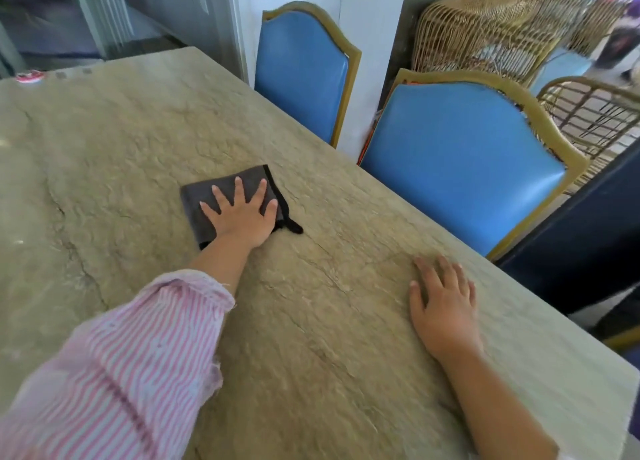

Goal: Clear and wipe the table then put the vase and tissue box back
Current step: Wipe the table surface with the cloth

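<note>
A folded grey cloth (204, 196) with a black edge lies near the middle of the beige stone table (121, 141). My left hand (242, 214) presses flat on the cloth, fingers spread and straight. My right hand (443, 304) rests flat on the bare tabletop near the right edge, fingers straight, holding nothing. No vase or tissue box shows in this view.
Two blue padded chairs (304, 75) (457, 162) stand along the table's right side. Wicker chairs (485, 34) sit behind them. A small red and white object (29, 77) lies at the far left edge of the table. A dark panel (588, 224) stands at the right.
</note>
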Available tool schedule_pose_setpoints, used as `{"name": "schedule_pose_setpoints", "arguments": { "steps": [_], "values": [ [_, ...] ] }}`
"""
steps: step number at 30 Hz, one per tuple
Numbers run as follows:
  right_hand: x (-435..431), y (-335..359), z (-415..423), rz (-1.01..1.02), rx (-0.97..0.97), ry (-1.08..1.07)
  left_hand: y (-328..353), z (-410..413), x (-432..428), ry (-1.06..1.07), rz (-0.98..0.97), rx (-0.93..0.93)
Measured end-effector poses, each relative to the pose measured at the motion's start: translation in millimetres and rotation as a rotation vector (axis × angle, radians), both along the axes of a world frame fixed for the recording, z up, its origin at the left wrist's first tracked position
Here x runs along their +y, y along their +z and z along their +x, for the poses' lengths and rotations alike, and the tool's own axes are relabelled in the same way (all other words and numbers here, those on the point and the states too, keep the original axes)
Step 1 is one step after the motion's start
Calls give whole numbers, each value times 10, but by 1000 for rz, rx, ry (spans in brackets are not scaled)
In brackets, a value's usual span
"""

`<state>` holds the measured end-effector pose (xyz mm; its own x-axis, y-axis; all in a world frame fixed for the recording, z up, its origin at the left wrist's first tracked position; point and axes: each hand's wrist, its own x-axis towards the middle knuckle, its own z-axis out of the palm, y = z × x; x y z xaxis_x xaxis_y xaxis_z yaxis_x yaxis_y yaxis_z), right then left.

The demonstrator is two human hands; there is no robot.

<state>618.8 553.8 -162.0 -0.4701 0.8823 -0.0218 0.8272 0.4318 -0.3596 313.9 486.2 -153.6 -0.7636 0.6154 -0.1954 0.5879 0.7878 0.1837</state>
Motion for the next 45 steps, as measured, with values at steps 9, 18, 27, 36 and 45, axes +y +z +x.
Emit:
{"name": "schedule_pose_setpoints", "arguments": {
  "steps": [9, 18, 27, 36, 45],
  "values": [
    [11, -10, -18, 5, 89, -15, -10, 700, 1018, -274, 3, -2],
    [-53, 12, -16, 33, 280, -65, -54, 1366, 84, -506, 15, -14],
    [-1152, 61, 458, 50, 477, 13, 0, 2345, -1394, -568, -40, -86],
    [-2000, 92, 316, -84, -32, 504, 217, 2191, -2183, 43, 808, -360],
    [-941, 65, -263, -12, -280, 346, -97, 1945, -2079, -131, 190, -21]
  ]
}}
